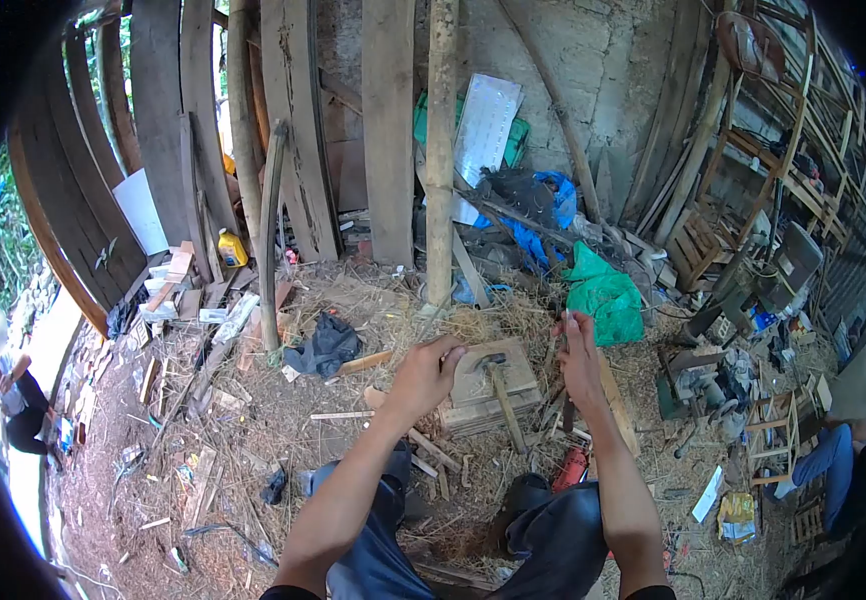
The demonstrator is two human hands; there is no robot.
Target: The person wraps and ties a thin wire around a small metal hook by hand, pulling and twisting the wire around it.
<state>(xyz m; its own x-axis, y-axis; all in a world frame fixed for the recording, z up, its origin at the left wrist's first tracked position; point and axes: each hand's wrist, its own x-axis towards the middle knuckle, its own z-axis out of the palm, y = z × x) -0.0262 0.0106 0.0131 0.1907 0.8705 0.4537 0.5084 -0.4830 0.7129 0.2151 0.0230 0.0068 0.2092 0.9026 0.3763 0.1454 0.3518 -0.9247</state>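
My left hand [427,376] is raised at the left side of a wooden block [488,412], its fingers curled toward the thumb; whatever they hold, if anything, is too small to name. On the block lies a hammer [506,407], head at the top and handle pointing down past the near edge. To the right of the block my right hand [581,362] is held up with fingertips pinched together near a green plastic bag [601,297]. What sits between those fingertips is too small to make out.
A red tool or container [571,468] lies by my right knee. Wood scraps and a black cloth [325,344] are on the straw-covered ground. Ahead stands a wooden post [440,160]. One person [25,395] is at the far left, another's leg [823,470] at the right.
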